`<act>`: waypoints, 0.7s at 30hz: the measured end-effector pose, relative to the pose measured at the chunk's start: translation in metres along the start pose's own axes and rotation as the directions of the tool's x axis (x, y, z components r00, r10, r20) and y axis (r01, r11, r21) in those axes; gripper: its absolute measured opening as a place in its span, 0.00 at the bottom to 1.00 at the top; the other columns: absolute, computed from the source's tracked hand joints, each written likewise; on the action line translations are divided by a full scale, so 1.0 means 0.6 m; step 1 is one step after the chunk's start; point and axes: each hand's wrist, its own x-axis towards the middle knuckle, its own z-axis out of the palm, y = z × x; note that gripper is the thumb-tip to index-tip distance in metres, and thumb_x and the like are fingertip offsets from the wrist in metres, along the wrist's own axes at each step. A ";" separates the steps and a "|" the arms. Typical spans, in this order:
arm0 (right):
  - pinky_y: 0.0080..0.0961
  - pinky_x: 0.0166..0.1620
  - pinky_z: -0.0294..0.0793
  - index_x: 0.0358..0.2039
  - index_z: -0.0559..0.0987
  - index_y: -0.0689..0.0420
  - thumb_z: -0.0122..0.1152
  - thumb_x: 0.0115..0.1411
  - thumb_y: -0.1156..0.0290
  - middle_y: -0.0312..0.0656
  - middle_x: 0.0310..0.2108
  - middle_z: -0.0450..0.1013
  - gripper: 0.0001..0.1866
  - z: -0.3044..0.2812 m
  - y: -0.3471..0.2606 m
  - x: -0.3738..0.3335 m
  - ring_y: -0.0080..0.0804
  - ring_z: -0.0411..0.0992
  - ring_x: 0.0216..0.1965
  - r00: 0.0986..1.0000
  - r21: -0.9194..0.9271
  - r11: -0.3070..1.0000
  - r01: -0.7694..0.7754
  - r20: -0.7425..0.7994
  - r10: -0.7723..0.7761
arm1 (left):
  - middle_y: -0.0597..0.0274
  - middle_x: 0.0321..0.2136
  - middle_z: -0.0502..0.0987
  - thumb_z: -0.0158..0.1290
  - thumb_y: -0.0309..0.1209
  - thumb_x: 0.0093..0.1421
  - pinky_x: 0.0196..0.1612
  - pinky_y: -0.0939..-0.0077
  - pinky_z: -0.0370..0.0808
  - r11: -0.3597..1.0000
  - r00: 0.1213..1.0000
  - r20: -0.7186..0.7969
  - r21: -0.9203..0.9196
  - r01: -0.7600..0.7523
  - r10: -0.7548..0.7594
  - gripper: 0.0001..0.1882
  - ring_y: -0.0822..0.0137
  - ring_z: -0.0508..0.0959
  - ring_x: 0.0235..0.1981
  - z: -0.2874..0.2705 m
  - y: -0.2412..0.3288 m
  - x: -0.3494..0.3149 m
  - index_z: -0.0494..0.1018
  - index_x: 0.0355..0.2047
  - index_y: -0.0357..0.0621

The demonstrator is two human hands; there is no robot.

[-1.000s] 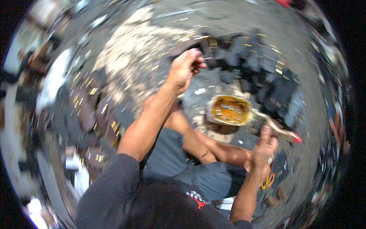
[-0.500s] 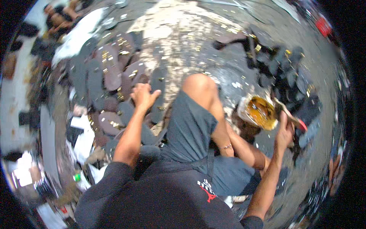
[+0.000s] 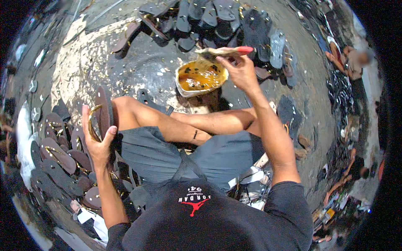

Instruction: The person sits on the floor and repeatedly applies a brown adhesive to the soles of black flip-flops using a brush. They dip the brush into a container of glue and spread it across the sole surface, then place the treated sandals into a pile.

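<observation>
Spreading at the left is a heap of sandals (image 3: 60,155); a dark cluster of sandals (image 3: 209,16) lies ahead, past a tub (image 3: 183,89) of amber liquid (image 3: 200,82). The left hand (image 3: 99,148) has its grip clamped on one sandal (image 3: 104,109), upright beside the knee (image 3: 124,105). The right hand's (image 3: 243,74) grip is closed round a red-ended brush (image 3: 228,52), bristles by the tub's far rim.

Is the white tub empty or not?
Not empty: shiny amber stuff shows inside the white tub; how deep, I cannot tell.

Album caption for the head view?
Left hand holding a sandal, right hand a brush by a tub of amber liquid.
</observation>
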 end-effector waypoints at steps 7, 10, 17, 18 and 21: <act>0.42 0.45 0.74 0.42 0.82 0.49 0.68 0.58 0.61 0.43 0.37 0.80 0.13 -0.236 -0.011 -0.021 0.45 0.76 0.37 0.965 -0.817 0.569 0.087 -0.071 -0.251 | 0.49 0.58 0.71 0.69 0.32 0.53 0.63 0.68 0.65 0.963 0.971 0.060 -0.132 0.237 -0.231 0.52 0.60 0.71 0.58 0.019 0.032 0.060 0.49 0.70 0.34; 0.26 0.46 0.73 0.43 0.81 0.63 0.65 0.63 0.57 0.38 0.37 0.79 0.20 -0.201 -0.114 0.001 0.28 0.76 0.41 0.861 -0.090 0.988 0.128 -0.484 -0.156 | 0.48 0.55 0.73 0.56 0.35 0.61 0.57 0.67 0.74 0.863 0.982 0.161 -0.477 0.167 -0.101 0.35 0.61 0.76 0.53 -0.012 0.040 0.081 0.60 0.64 0.30; 0.21 0.48 0.73 0.48 0.77 0.61 0.62 0.67 0.67 0.39 0.45 0.76 0.14 0.098 -0.259 -0.102 0.23 0.73 0.44 0.977 0.493 0.845 0.208 -0.140 -0.160 | 0.50 0.53 0.76 0.41 0.56 0.69 0.49 0.63 0.79 0.133 0.917 0.393 -0.907 0.399 -0.066 0.35 0.59 0.81 0.45 0.144 0.178 0.051 0.65 0.61 0.38; 0.24 0.48 0.73 0.48 0.77 0.61 0.63 0.66 0.69 0.39 0.45 0.76 0.14 0.139 -0.270 -0.129 0.25 0.73 0.44 0.983 0.569 0.804 -0.175 0.145 0.112 | 0.52 0.56 0.75 0.40 0.57 0.70 0.53 0.62 0.78 -0.035 0.919 0.387 -0.922 0.385 -0.082 0.34 0.59 0.79 0.50 0.159 0.188 0.032 0.65 0.62 0.40; 0.29 0.48 0.74 0.49 0.77 0.61 0.64 0.63 0.71 0.44 0.44 0.77 0.15 0.173 -0.214 -0.094 0.34 0.76 0.43 0.922 0.191 0.902 0.388 -0.095 -0.376 | 0.57 0.59 0.71 0.40 0.60 0.68 0.64 0.62 0.67 -0.224 0.880 0.474 -0.856 0.465 0.014 0.37 0.59 0.72 0.59 0.180 0.191 -0.020 0.63 0.65 0.44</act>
